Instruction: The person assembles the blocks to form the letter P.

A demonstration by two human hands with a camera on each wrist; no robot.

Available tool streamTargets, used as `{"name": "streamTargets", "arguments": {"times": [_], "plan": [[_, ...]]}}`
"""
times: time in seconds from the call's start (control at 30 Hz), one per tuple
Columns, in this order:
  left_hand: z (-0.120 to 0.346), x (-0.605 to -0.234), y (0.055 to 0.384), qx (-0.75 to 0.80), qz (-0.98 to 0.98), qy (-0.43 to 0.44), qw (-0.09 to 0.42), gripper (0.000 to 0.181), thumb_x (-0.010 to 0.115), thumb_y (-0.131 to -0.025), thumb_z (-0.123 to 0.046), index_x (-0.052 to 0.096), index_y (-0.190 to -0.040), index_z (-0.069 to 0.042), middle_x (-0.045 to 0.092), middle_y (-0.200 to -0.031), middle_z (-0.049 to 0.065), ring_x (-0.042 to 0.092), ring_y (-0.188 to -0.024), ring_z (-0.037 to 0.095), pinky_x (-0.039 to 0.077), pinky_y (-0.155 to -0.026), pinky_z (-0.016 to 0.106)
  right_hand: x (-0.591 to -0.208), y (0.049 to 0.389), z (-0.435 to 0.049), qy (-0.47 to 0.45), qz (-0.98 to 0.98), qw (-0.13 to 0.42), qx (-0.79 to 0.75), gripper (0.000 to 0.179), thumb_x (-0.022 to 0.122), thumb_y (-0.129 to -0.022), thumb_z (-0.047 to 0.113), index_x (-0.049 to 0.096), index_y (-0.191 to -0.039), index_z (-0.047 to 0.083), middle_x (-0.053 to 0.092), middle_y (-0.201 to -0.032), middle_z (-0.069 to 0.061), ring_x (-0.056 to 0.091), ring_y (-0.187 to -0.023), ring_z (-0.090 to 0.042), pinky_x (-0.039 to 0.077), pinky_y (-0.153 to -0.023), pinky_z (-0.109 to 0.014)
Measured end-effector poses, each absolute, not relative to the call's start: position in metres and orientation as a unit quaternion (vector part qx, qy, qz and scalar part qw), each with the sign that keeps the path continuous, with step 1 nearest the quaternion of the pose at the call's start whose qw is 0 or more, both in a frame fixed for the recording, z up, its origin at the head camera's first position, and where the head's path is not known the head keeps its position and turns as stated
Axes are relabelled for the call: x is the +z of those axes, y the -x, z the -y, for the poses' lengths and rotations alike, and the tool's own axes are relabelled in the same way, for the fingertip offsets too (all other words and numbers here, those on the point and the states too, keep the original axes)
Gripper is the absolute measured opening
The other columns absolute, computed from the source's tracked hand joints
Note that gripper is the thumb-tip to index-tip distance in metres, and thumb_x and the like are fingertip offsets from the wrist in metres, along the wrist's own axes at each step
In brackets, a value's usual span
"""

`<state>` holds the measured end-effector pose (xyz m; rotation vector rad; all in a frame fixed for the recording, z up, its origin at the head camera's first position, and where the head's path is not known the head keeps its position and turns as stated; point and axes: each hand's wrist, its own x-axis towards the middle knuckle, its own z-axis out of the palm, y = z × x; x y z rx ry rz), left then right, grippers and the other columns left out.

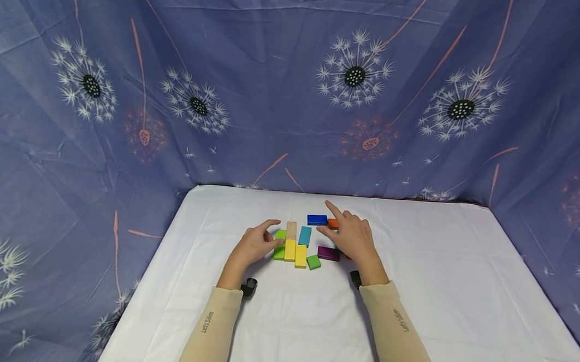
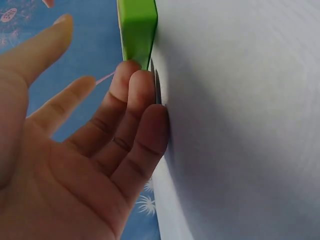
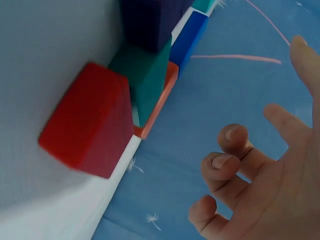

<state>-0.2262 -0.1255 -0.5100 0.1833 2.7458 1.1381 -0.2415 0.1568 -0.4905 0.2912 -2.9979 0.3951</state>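
My left hand [image 1: 254, 245] is beside the left edge of a group of wooden blocks, thumb and fingers apart. In the left wrist view its fingertips [image 2: 142, 82] are right at the end of a green block [image 2: 137, 27]; whether they touch it I cannot tell. Against that green block are a natural wood block [image 1: 291, 230] and a yellow block [image 1: 290, 250], with a second yellow block [image 1: 301, 256] to their right. My right hand [image 1: 355, 238] hovers over the right-hand blocks, index finger extended, holding nothing. Below it lie a red block [image 3: 90, 120] and a teal block [image 3: 145, 75].
Between the hands lie a light blue block [image 1: 304, 236], a small green block [image 1: 313, 262] and a purple block [image 1: 329, 253]. Farther back are a dark blue block [image 1: 317, 220] and a partly hidden orange block [image 1: 333, 224]. A white cloth [image 1: 292, 323] covers the table; patterned blue fabric [image 1: 275, 93] hangs behind.
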Motion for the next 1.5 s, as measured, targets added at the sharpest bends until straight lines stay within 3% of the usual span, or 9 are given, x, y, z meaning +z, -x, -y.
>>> {"name": "streamTargets", "arguments": {"times": [0.2,0.33,0.5,0.7,0.83,0.97,1.03,1.2,1.5], "plan": [[0.125,-0.513,0.227,0.372,-0.921,-0.061,0.096,0.064,0.084,-0.092,-0.032,0.059,-0.15,-0.023,0.065,-0.085,0.001,0.054,-0.068,0.015,0.043,-0.064,0.03,-0.497,0.245,-0.15,-0.113,0.982,0.05,0.14,0.082,0.065,-0.096,0.068,0.037,-0.165,0.036,0.064,-0.084,-0.005,0.054,-0.065,-0.022,0.045,-0.071,-0.043],[0.125,-0.515,0.227,0.369,-0.922,-0.064,0.099,0.063,0.086,-0.09,-0.028,0.061,-0.148,-0.021,0.065,-0.084,0.0,0.053,-0.069,0.014,0.043,-0.064,0.029,-0.502,0.248,-0.146,-0.12,0.982,0.046,0.139,0.08,0.066,-0.096,0.067,0.039,-0.164,0.037,0.062,-0.078,0.0,0.049,-0.061,-0.018,0.041,-0.068,-0.039],[0.126,-0.515,0.228,0.37,-0.921,-0.072,0.101,0.061,0.087,-0.089,-0.022,0.063,-0.144,-0.017,0.065,-0.085,0.0,0.053,-0.069,0.015,0.043,-0.064,0.03,-0.505,0.25,-0.138,-0.121,0.984,0.033,0.127,0.08,0.067,-0.095,0.068,0.04,-0.164,0.038,0.068,-0.083,-0.003,0.051,-0.064,-0.019,0.049,-0.076,-0.043],[0.125,-0.515,0.228,0.369,-0.921,-0.073,0.101,0.056,0.088,-0.088,-0.021,0.067,-0.139,-0.016,0.065,-0.083,0.0,0.054,-0.069,0.015,0.043,-0.065,0.03,-0.508,0.252,-0.13,-0.125,0.983,0.008,0.131,0.078,0.069,-0.094,0.066,0.042,-0.162,0.039,0.076,-0.101,-0.008,0.058,-0.071,-0.02,0.054,-0.091,-0.052],[0.125,-0.516,0.228,0.368,-0.922,-0.076,0.099,0.053,0.088,-0.088,-0.021,0.068,-0.137,-0.014,0.065,-0.083,0.0,0.054,-0.069,0.015,0.043,-0.065,0.03,-0.512,0.253,-0.125,-0.126,0.984,-0.001,0.128,0.076,0.071,-0.093,0.066,0.045,-0.16,0.04,0.076,-0.102,-0.007,0.058,-0.072,-0.018,0.053,-0.075,-0.043],[0.125,-0.516,0.228,0.37,-0.92,-0.081,0.097,0.052,0.088,-0.087,-0.02,0.069,-0.135,-0.013,0.065,-0.082,0.0,0.054,-0.069,0.015,0.043,-0.066,0.03,-0.515,0.255,-0.12,-0.131,0.983,0.002,0.127,0.074,0.073,-0.092,0.064,0.05,-0.157,0.04,0.076,-0.102,-0.005,0.055,-0.068,-0.017,0.042,-0.059,-0.032],[0.125,-0.516,0.227,0.372,-0.919,-0.085,0.099,0.052,0.088,-0.087,-0.02,0.069,-0.135,-0.013,0.065,-0.082,0.0,0.055,-0.069,0.015,0.043,-0.066,0.03,-0.515,0.255,-0.117,-0.135,0.983,0.002,0.124,0.074,0.074,-0.091,0.065,0.051,-0.157,0.04,0.074,-0.093,-0.005,0.051,-0.064,-0.018,0.036,-0.055,-0.031],[0.125,-0.516,0.227,0.375,-0.917,-0.092,0.104,0.051,0.087,-0.088,-0.021,0.069,-0.135,-0.014,0.066,-0.082,0.0,0.055,-0.067,0.015,0.044,-0.065,0.031,-0.515,0.257,-0.112,-0.146,0.984,-0.003,0.104,0.074,0.073,-0.092,0.065,0.05,-0.157,0.04,0.056,-0.066,-0.001,0.04,-0.056,-0.017,0.027,-0.051,-0.031],[0.124,-0.516,0.227,0.378,-0.915,-0.089,0.11,0.052,0.087,-0.088,-0.02,0.069,-0.136,-0.014,0.065,-0.082,0.001,0.055,-0.067,0.015,0.043,-0.064,0.031,-0.513,0.26,-0.106,-0.152,0.984,-0.029,0.089,0.07,0.073,-0.093,0.062,0.051,-0.156,0.041,0.048,-0.06,0.002,0.038,-0.053,-0.016,0.027,-0.053,-0.03]]}}
